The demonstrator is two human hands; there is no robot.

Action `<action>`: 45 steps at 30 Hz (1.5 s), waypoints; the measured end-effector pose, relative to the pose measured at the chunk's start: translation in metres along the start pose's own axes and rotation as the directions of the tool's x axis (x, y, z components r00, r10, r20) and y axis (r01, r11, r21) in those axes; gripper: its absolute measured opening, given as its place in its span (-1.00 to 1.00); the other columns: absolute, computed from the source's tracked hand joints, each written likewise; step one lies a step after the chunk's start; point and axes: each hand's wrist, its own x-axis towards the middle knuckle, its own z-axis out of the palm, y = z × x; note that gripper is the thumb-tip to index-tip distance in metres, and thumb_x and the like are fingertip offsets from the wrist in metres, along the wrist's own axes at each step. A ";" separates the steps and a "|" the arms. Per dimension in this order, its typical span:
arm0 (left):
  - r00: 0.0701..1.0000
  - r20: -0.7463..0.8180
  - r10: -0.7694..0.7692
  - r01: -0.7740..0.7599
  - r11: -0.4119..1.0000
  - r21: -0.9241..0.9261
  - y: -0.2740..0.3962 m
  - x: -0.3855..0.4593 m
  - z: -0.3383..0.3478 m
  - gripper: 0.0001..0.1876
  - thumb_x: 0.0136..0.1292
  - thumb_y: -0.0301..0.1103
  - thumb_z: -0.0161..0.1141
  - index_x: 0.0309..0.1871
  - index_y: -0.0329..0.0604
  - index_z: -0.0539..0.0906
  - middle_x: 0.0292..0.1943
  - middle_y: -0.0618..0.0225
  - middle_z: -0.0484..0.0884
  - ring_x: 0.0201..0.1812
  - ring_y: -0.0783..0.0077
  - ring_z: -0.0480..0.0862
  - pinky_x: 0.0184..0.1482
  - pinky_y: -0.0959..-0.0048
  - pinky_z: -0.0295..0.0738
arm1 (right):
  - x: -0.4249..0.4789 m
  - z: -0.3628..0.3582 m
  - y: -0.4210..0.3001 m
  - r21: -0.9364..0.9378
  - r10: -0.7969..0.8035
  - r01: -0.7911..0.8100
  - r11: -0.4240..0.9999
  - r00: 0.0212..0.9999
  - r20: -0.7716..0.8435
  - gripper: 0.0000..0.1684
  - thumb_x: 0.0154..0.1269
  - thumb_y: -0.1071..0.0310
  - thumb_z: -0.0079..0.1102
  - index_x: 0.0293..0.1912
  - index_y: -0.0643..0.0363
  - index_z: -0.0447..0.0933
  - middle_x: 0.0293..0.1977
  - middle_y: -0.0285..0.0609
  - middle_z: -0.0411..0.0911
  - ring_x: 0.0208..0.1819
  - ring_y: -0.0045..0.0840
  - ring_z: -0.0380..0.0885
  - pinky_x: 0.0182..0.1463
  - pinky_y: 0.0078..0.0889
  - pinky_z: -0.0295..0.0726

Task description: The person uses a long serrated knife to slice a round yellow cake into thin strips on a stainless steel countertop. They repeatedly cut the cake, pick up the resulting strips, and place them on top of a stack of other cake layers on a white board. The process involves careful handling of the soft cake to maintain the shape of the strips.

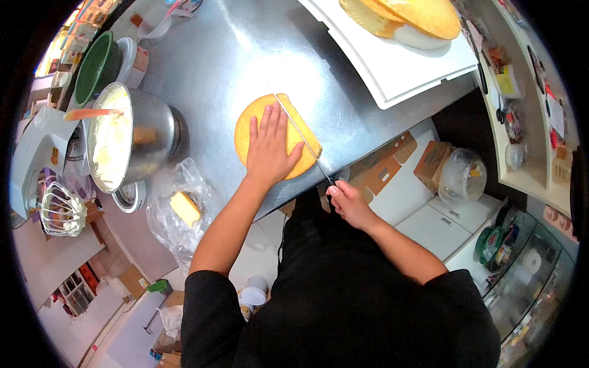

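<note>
A round yellow sponge cake layer lies flat on the steel table. My left hand presses down on its top, palm flat with the fingers pointing away from me. In my right hand is the black handle of a long thin knife. The blade runs across the cake to the right of my left hand, parting off a narrow strip along that side. The strip's right edge looks straight. How deep the blade sits in the cake I cannot tell.
On the left stands a steel mixing bowl of cream with an orange-handled spatula. A clear plastic bag holds a cake piece. More sponge sits on a white board at upper right. A cream-coated whisk hangs far left.
</note>
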 end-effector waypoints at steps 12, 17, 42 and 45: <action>1.000 -0.020 0.015 -0.015 1.000 0.016 0.002 0.000 0.002 -0.21 0.20 0.03 0.11 0.35 -0.40 0.25 0.43 0.00 0.16 0.49 0.11 0.07 0.46 -0.01 -0.17 | 0.022 -0.008 0.043 -0.237 -0.060 0.038 0.971 0.994 -0.087 -0.66 0.46 0.14 -0.07 -0.26 0.26 0.34 -0.49 -0.14 0.34 -0.40 -0.49 0.35 -0.23 -0.31 0.42; 0.999 -0.038 0.027 -0.026 0.999 0.029 -0.001 -0.003 0.005 -0.21 0.20 0.03 0.11 0.36 -0.41 0.25 0.43 -0.01 0.15 0.49 0.10 0.06 0.46 0.00 -0.17 | 0.030 -0.007 0.042 -0.253 -0.117 0.087 0.963 0.987 -0.106 -0.63 0.45 0.11 -0.07 -0.19 0.30 0.36 -0.37 0.05 0.42 -0.29 -0.26 0.44 -0.11 -0.21 0.42; 0.657 0.610 0.444 -0.477 0.870 -0.120 -0.014 0.146 -0.033 -0.75 0.10 -0.21 0.30 -0.16 -0.02 0.68 -0.29 0.26 0.69 -0.11 0.19 0.64 0.02 0.14 0.45 | 0.025 -0.027 0.007 -0.441 -0.288 0.191 0.877 0.943 -0.164 -0.48 0.40 0.03 0.02 0.04 0.34 0.44 -0.12 0.23 0.55 -0.06 -0.01 0.54 0.03 -0.16 0.47; 0.738 0.466 0.487 -0.481 0.865 -0.143 -0.018 0.155 -0.055 -0.77 0.14 -0.22 0.27 -0.17 -0.06 0.66 -0.29 0.21 0.67 -0.16 0.13 0.64 -0.11 0.20 0.52 | 0.023 -0.021 0.003 -0.504 -0.325 0.164 0.848 0.912 -0.251 -0.50 0.38 0.05 0.06 0.02 0.32 0.41 -0.15 0.23 0.55 -0.08 0.03 0.53 0.01 -0.10 0.48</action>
